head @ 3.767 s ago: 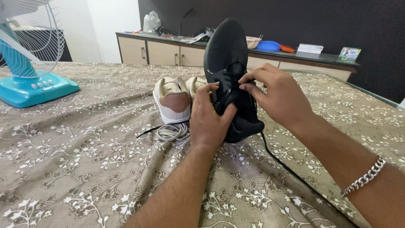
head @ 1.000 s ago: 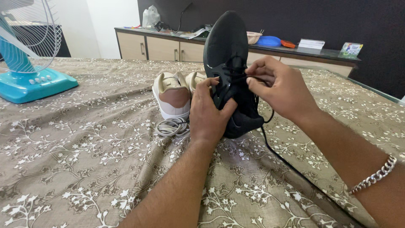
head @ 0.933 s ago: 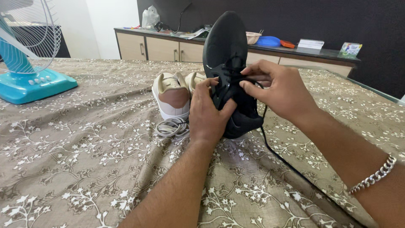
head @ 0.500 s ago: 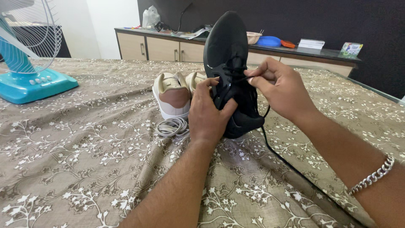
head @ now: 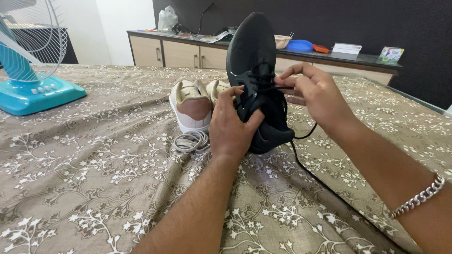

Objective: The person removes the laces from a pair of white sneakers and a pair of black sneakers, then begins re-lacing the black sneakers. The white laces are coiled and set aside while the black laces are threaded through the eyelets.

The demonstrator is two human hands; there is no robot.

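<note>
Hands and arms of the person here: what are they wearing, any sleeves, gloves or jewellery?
Both forearms are bare, with no sleeves in view and no gloves. The left hand shows no rings or watch. Near the right hand, the wrist carries a chunky silver chain bracelet.

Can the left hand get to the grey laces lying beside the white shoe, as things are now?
Probably yes, but not freely. The grey laces lie uncovered on the bedspread just beside the left hand. That hand, however, grips the black shoe, so it must let go first.
</note>
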